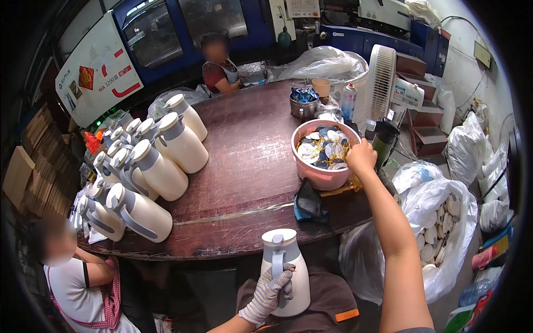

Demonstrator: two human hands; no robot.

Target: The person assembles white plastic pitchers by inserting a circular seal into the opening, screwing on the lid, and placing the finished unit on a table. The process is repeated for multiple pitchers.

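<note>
My left hand [272, 294], in a striped knit glove, is closed round the grey handle of a cream thermos jug [298, 283]. The jug stands upright on my lap, its lid shut and its handle facing me. My bare right hand [362, 156] is at the right rim of a pink plastic tub [318, 178], with its fingers bent over the edge. Inside the tub lies a heap of round white and dark tags [327, 147] with yellow strings. My fingertips are bunched, and what they pinch is hidden.
Several matching jugs [189, 149] crowd the left of the brown table [244, 150]. A dark cloth [310, 202] lies before the tub; a metal pot [304, 109], spray can [348, 101] and fan [383, 83] stand beyond. A plastic sack of white pieces [461, 244] is at right. Two people sit nearby.
</note>
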